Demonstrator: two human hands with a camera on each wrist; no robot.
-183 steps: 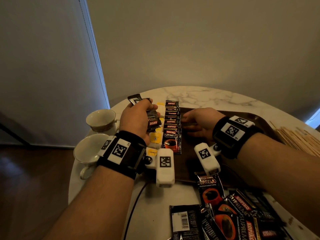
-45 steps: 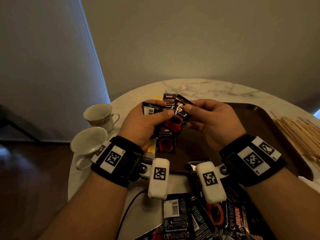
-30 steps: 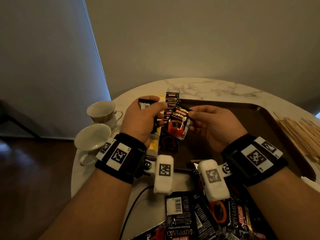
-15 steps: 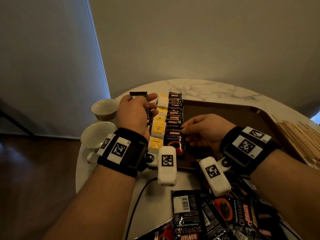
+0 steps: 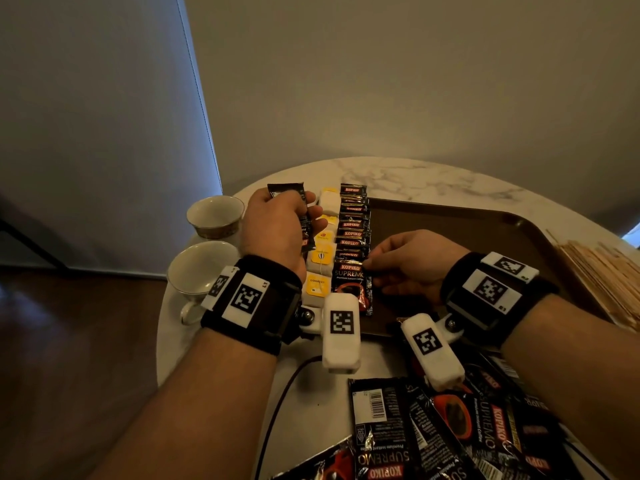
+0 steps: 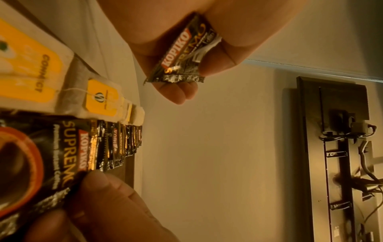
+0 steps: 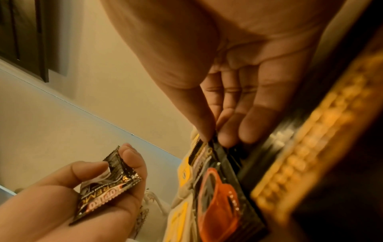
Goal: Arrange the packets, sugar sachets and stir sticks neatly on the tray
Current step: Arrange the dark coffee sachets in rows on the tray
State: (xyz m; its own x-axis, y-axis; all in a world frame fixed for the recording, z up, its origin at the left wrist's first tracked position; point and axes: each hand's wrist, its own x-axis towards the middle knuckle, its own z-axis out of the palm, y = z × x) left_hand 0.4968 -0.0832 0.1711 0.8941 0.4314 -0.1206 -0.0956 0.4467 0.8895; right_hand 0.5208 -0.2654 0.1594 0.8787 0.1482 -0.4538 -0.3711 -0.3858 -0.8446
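The right hand [image 5: 412, 263] has laid its coffee packet [image 5: 351, 282] at the row's near end on the tray [image 5: 485, 223].

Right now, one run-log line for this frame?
left hand: holds spare packets | right hand: pinches front packet of row | tray: row growing

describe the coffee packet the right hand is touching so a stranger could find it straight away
Start at the brown tray on the marble table. Along its left edge runs a column of overlapping black Kopiko packets. The right hand pinches the nearest packet, the only one showing its whole front.
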